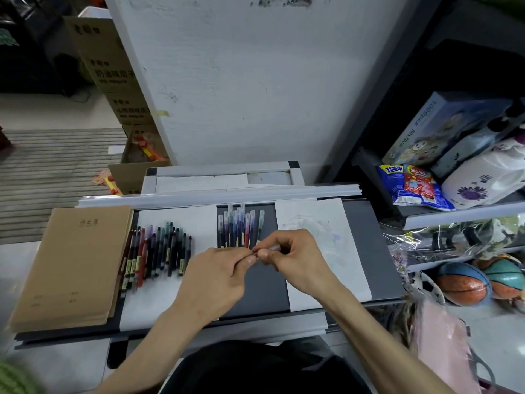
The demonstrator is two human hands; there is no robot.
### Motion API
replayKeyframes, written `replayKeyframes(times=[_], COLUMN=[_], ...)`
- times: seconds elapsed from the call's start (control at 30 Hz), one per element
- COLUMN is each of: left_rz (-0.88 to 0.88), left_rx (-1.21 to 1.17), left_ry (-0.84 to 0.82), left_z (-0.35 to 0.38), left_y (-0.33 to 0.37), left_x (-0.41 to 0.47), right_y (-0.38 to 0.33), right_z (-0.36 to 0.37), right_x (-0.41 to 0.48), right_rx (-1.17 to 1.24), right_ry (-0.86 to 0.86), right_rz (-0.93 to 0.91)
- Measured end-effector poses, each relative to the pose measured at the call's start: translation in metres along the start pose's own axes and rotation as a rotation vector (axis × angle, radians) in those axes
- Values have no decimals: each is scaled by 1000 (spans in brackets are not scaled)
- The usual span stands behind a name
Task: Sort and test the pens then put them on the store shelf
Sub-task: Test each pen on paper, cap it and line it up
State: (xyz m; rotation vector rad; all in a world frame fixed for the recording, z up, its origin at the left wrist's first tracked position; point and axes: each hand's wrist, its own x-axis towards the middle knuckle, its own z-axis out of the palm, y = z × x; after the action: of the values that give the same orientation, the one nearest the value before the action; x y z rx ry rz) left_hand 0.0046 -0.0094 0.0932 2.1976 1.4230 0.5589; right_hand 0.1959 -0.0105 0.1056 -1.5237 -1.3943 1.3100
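My left hand (218,275) and my right hand (292,257) meet over the dark tabletop (264,291), fingertips pinched together on one pen (257,253), mostly hidden by the fingers. A clear cap end (275,247) shows inside my right fingers. Just behind the hands, several capped pens with clear caps (240,227) lie in a neat row. To the left, a fanned pile of several dark and red pens (154,253) rests on a white sheet. A scribbled white test paper (321,243) lies under my right hand.
A stack of brown notebooks (74,265) lies at the table's left. Store shelves (454,214) at the right hold snack packets (412,189), boxes and bags, with balls (466,282) below. Cardboard boxes (113,69) stand at the back left beside a white pillar.
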Motion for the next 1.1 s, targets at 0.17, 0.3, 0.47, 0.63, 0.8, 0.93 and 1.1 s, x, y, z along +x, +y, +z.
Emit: replayKeyframes(times=[0.17,0.3,0.47,0.63,0.8,0.93,1.1], left_rz=[219,260,183,-117,-426,-595,-644], left_rx=[211,288,240,-54,-75,-55,-59], left_ry=[85,52,12,-155,35,82,20], left_z=[20,34,36,51,59,59,68], left_y=[-5,-1,-2,-33,-97,-127,-137], left_x=[-5,-8,1,22,39,56,76], right_y=[6,10,22,46,105,144,160], right_z=[-2,-5,-9,-3,-21,-38,-40], right_x=[6,12,13,11,-3,-15,-12], right_rx=[76,48,122,73,-928,-1124,-1136], right_ry=[3,-9,-25,23,99,128,199], right_rz=[324,510,487,347,224,168,136])
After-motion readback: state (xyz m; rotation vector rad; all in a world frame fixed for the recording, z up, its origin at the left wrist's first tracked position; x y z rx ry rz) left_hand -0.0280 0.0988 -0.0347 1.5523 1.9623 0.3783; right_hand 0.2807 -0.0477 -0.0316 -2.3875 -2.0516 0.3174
